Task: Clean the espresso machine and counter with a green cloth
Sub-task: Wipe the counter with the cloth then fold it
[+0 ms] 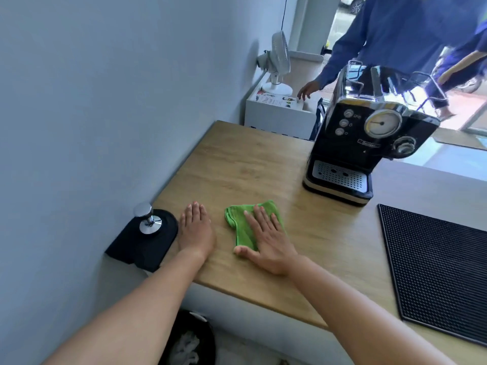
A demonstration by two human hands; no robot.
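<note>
A folded green cloth (238, 225) lies on the wooden counter (237, 164) near its front edge. My right hand (266, 239) rests flat on the cloth, fingers spread, palm pressing it down. To the left of the cloth my left hand (195, 229) lies flat on the bare wood with its fingers together, holding nothing. The black espresso machine (369, 138), with a round gauge and a perforated drip tray, stands farther back on the right, apart from both hands.
A metal tamper (147, 217) stands on a black mat (143, 241) by the wall at left. A black ribbed bar mat (437, 270) lies at right. Another person in blue (390, 35) stands behind the machine, reaching to a white cabinet (279, 114) with a fan (279, 56). A bin (189, 341) sits below the counter.
</note>
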